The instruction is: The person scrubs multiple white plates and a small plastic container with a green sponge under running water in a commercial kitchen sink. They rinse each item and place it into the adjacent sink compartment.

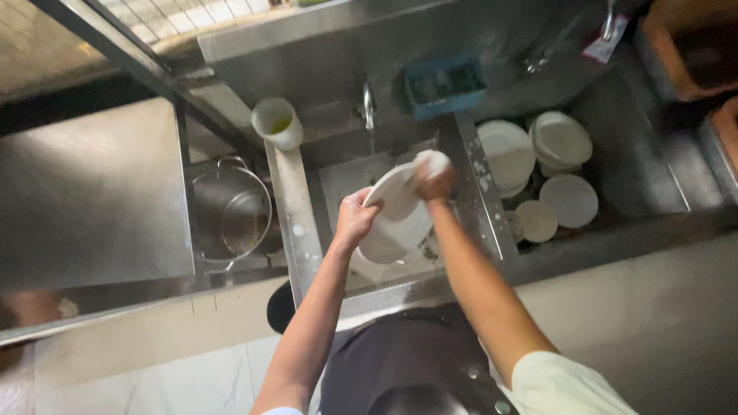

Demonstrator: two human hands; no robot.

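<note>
My left hand (355, 219) grips the left rim of a white plate (393, 198), held tilted over the middle sink basin (338, 177). My right hand (433, 183) presses a pale sponge (433, 161) against the plate's upper right edge. Under the held plate, more white plates (393, 244) lie in the basin. A tap (369, 107) stands at the back of the sink, right above the plate.
Several white plates and bowls (538, 165) are stacked in the right basin. A large steel pot (231, 211) sits in the left basin. A white cup with yellow liquid (277, 123) stands on the sink's back left corner. A blue basket (444, 83) hangs behind the tap.
</note>
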